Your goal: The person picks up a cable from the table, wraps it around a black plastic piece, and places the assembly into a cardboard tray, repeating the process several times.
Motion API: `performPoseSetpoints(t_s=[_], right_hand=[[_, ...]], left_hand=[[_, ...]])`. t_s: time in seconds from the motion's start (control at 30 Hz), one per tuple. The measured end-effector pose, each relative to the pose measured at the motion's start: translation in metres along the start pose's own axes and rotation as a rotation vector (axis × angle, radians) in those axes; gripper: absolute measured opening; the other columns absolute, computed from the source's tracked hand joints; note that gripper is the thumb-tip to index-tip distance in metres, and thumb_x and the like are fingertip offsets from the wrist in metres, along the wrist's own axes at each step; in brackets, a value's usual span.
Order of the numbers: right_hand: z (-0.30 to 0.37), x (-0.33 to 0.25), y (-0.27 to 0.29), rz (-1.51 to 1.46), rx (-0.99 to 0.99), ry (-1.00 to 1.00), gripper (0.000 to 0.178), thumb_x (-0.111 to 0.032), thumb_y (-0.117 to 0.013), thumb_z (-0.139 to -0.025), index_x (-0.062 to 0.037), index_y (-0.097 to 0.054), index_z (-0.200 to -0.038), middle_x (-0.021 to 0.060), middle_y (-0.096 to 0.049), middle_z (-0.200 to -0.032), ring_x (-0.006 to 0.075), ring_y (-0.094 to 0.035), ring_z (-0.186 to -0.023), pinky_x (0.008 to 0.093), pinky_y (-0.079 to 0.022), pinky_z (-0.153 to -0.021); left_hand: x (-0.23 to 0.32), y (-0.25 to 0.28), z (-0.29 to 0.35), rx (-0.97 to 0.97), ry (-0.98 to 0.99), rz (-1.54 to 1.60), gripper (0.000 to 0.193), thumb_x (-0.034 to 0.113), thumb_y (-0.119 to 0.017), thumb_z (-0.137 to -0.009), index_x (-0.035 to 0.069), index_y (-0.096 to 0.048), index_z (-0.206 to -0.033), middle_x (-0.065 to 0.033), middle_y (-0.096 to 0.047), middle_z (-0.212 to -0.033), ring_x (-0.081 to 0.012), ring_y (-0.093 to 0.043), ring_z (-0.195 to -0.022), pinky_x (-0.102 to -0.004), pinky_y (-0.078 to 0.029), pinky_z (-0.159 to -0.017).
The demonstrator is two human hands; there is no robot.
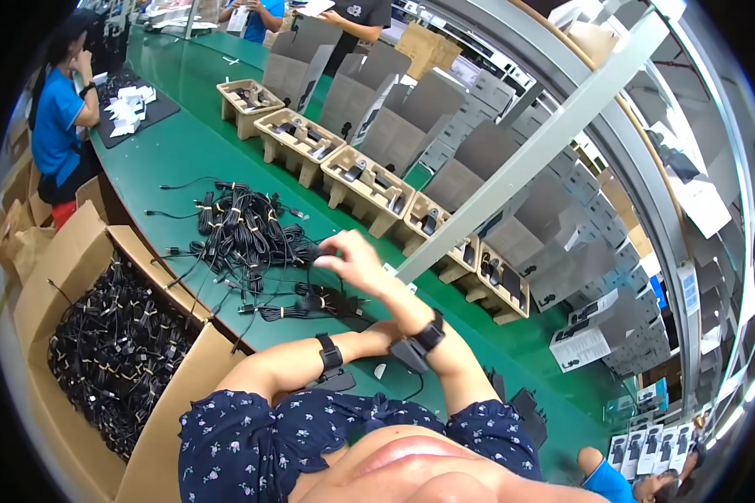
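Green tabletop (168, 151), smooth, running diagonally across a busy workroom. A row of beige moulded trays (354, 194) lines the far side; a pale grey metal post (537, 147) slants across the view. Co-worker in a blue shirt (54, 126) at upper left.

Heap of black coiled cables with beige ties (243, 222) on the tabletop, left of the right hand (352, 258). Bundles lie at mixed angles; several loose plugs point left. One lower black bundle (281, 313) lies with its long axis roughly left to right.

Right hand: thumb and fingers bent at the heap's right edge; cannot tell whether they grip. Left hand (383, 335): mostly behind the right forearm, near the lower bundles; grip cannot be told.

Table edge passes just left of the heap, beside an open brown cardboard box (176, 411) full of similar cables. Green surface shows between heap and trays.
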State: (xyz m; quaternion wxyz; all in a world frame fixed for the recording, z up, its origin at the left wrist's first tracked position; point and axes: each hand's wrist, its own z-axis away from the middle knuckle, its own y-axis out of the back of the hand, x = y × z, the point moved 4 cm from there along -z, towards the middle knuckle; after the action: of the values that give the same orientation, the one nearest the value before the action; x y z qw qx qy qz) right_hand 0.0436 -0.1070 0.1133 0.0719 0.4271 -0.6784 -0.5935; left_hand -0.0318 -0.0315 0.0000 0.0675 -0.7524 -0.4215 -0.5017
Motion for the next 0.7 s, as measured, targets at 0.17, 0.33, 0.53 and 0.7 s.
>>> performPoseSetpoints(t_s=[0.17,0.33,0.53,0.7], right_hand=[[0.025,0.013,0.092,-0.306,0.341,-0.136,0.024,-0.016,-0.063,-0.083,0.0000,-0.059,-0.100,0.0029,-0.059,-0.085,0.0118,-0.056,-0.073,0.0259,-0.047,-0.065],[0.071,0.001,0.129,0.241,0.275,-0.172,0.019,-0.014,-0.063,-0.079,-0.0032,-0.060,-0.095,0.0094,-0.056,-0.081,0.0225,-0.057,-0.072,0.0288,-0.046,-0.064],[0.143,0.018,0.110,0.060,0.145,-0.216,0.019,-0.009,-0.063,-0.078,-0.0018,-0.061,-0.095,0.0105,-0.054,-0.078,0.0222,-0.057,-0.071,0.0292,-0.045,-0.063],[0.178,0.017,0.115,-0.589,0.547,-0.476,0.018,-0.009,-0.054,-0.090,0.0013,-0.059,-0.104,0.0029,-0.060,-0.082,0.0079,-0.053,-0.062,0.0201,-0.045,-0.056]], left_hand=[[0.057,0.026,0.001,0.238,-0.403,-0.312,0.027,-0.003,-0.054,-0.064,0.011,-0.057,-0.087,-0.0057,-0.057,-0.092,-0.0252,-0.058,-0.086,-0.0349,-0.049,-0.072],[0.109,0.055,0.015,0.648,-0.638,-0.420,0.042,-0.002,-0.060,-0.070,0.006,-0.049,-0.110,-0.0130,-0.052,-0.112,-0.0308,-0.053,-0.103,-0.0404,-0.045,-0.085],[0.082,0.073,0.001,0.549,-0.196,-0.504,0.058,0.019,-0.066,-0.077,0.003,-0.039,-0.126,-0.0166,-0.049,-0.122,-0.0320,-0.049,-0.113,-0.0444,-0.036,-0.097],[0.032,0.044,-0.010,0.179,0.174,0.246,0.036,0.030,-0.045,-0.094,0.004,-0.042,-0.119,-0.0138,-0.062,-0.100,-0.0237,-0.064,-0.086,-0.0353,-0.050,-0.075]])
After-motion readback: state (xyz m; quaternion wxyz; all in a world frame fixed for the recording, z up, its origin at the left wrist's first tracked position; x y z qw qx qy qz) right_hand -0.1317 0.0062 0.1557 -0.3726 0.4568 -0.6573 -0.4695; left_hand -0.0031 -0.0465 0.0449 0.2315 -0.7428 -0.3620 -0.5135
